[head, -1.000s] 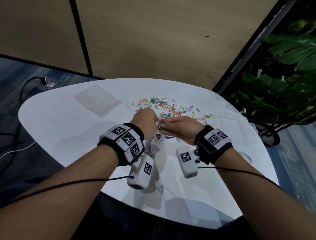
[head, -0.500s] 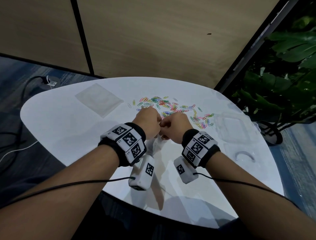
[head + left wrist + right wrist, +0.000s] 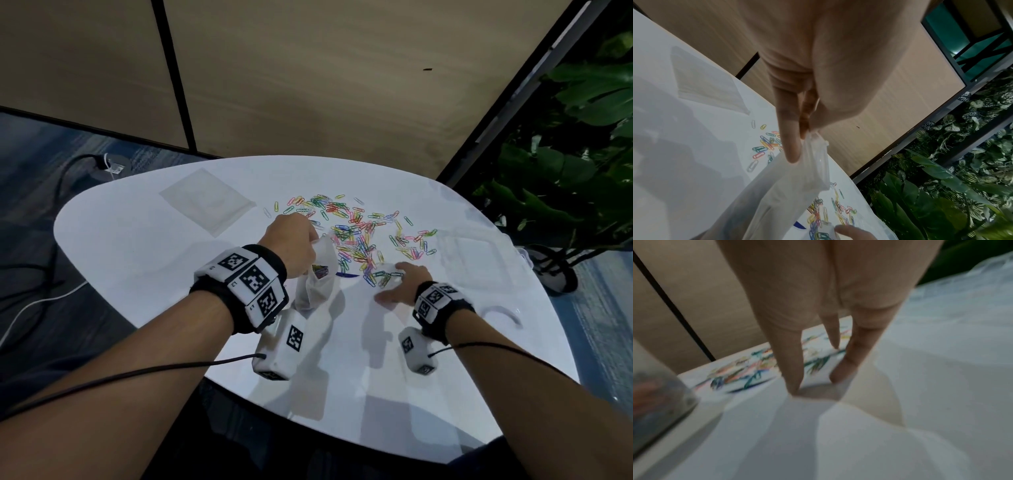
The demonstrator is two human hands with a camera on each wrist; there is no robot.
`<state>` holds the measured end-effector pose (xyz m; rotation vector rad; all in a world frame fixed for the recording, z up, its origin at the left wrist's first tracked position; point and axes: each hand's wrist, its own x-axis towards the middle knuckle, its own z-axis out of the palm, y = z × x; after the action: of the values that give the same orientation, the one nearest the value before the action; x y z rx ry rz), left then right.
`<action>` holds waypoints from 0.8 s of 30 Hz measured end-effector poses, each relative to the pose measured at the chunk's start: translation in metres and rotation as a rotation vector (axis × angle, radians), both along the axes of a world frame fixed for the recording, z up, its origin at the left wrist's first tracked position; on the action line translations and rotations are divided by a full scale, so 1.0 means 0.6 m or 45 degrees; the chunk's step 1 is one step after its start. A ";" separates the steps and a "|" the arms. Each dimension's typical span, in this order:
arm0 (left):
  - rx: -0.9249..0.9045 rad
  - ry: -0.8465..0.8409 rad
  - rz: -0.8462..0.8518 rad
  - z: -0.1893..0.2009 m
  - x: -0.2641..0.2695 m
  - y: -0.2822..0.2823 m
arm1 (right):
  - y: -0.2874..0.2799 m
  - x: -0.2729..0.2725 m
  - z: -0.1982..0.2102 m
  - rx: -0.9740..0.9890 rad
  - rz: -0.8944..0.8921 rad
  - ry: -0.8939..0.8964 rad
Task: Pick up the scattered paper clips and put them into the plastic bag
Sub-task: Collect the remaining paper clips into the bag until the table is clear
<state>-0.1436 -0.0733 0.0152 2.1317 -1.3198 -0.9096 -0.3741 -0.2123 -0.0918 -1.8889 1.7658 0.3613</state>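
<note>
Several coloured paper clips (image 3: 356, 236) lie scattered across the middle of the white table (image 3: 137, 253). My left hand (image 3: 294, 246) pinches the top edge of a clear plastic bag (image 3: 317, 274), which hangs upright with some clips inside. In the left wrist view the bag (image 3: 797, 175) hangs from my thumb and fingers. My right hand (image 3: 404, 281) is spread low over the near edge of the clip pile, fingers straight, tips on the table beside green and blue clips (image 3: 380, 277). The right wrist view is blurred; straight fingers (image 3: 793, 369) touch the table there.
A flat stack of clear bags (image 3: 209, 202) lies at the table's far left. Another clear plastic sheet (image 3: 476, 260) lies at the right, with a curved clear piece (image 3: 503, 313) near the right edge. A leafy plant (image 3: 575, 178) stands beyond the right side.
My right hand left the bag's mouth, where it met the left hand, and moved right and down onto the table at the clip pile. The left hand keeps holding the bag.
</note>
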 end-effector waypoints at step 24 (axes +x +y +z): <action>0.018 -0.003 -0.054 -0.004 -0.006 -0.010 | -0.030 0.048 0.025 -0.032 -0.411 -0.831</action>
<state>-0.1472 -0.0795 0.0128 2.1235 -1.3678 -0.9366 -0.3453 -0.2303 -0.0770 -1.4607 1.5663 -0.3625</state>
